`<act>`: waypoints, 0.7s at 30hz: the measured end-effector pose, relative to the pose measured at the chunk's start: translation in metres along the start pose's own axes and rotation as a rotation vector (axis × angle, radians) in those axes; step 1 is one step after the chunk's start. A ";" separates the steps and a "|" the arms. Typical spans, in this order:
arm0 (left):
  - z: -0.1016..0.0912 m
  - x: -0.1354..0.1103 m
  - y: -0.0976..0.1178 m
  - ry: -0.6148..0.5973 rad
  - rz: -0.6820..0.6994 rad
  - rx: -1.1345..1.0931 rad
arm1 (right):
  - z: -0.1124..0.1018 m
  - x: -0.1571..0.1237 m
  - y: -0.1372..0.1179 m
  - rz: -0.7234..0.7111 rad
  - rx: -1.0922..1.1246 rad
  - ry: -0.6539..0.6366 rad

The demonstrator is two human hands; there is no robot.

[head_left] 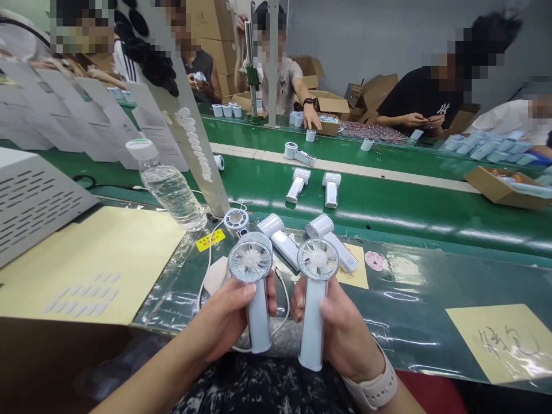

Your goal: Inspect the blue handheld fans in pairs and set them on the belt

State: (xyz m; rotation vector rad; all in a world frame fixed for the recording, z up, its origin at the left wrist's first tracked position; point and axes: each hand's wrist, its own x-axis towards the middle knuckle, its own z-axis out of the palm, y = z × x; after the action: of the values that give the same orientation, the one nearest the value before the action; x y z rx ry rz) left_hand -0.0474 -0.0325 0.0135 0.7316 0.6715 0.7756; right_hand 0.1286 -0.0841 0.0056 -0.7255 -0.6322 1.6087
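My left hand [233, 310] is wrapped round the handle of a light-blue handheld fan [259, 313], its clear round head facing me. A matching fan [312, 328] is gripped in my right hand [342, 322], which has a pale watch strap at the wrist. Both fans stand nearly upright side by side, slightly apart, above the table's front edge. Just beyond them lie two more fans, one at the left [280, 238] and one at the right [334, 244]. A round fan head [237, 219] rests beside the left one. A white cable [284, 287] runs behind my hands.
A water bottle [168, 184] stands at the left by a slanted metal post [194, 115]. Several fans lie on the green conveyor [388, 201] ahead. Yellow paper [129, 241] with small clear stickers is at left, a handwritten sheet [502, 342] at right. Co-workers sit across the belt.
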 end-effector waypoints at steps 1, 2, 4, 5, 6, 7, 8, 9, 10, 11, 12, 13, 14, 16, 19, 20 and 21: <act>0.000 0.000 0.000 0.002 0.005 -0.009 | 0.000 0.000 0.000 0.000 0.020 0.007; 0.000 0.000 0.000 0.003 0.007 -0.014 | 0.000 0.000 0.000 0.002 0.037 0.013; 0.000 0.000 0.000 0.006 0.008 -0.014 | 0.000 0.000 0.001 0.009 0.040 0.013; 0.000 0.000 0.000 0.006 0.009 -0.011 | 0.000 0.000 0.002 0.011 0.028 0.007; 0.000 0.000 0.000 0.007 0.011 -0.008 | -0.001 -0.001 0.002 0.009 0.011 0.000; 0.000 0.000 0.000 0.008 0.012 -0.006 | -0.001 -0.001 0.002 0.006 -0.006 -0.007; 0.000 0.000 0.000 0.008 0.014 -0.005 | -0.002 -0.001 0.003 0.004 -0.023 -0.010; 0.000 0.000 0.000 0.010 0.015 -0.005 | -0.002 -0.001 0.003 0.004 -0.036 -0.011; 0.000 0.000 -0.001 0.013 0.013 -0.006 | -0.003 -0.001 0.003 0.003 -0.042 -0.007; -0.001 0.000 -0.001 0.017 0.011 -0.005 | -0.003 -0.001 0.003 0.003 -0.040 -0.002; -0.001 0.000 -0.001 0.019 0.010 -0.003 | -0.003 -0.001 0.003 0.003 -0.028 0.003; -0.001 0.000 -0.001 0.020 0.011 -0.001 | -0.003 -0.001 0.003 0.001 -0.006 0.007; -0.002 0.001 -0.001 0.018 0.013 0.002 | -0.003 0.000 0.004 0.000 0.019 0.012; -0.002 0.001 -0.001 0.015 0.016 0.010 | -0.003 0.000 0.005 0.000 0.049 0.021; -0.003 0.001 -0.002 0.023 0.015 0.010 | -0.004 0.000 0.007 -0.020 -0.008 0.032; -0.003 0.001 -0.003 0.032 0.016 0.006 | -0.004 -0.001 0.007 -0.029 -0.043 0.032; -0.003 0.001 -0.003 0.042 0.016 0.001 | -0.004 -0.002 0.007 -0.040 -0.081 0.029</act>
State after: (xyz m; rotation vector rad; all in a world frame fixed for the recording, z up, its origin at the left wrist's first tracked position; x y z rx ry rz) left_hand -0.0475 -0.0320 0.0092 0.7242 0.7049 0.8076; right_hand 0.1273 -0.0875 -0.0025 -0.7900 -0.6896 1.5401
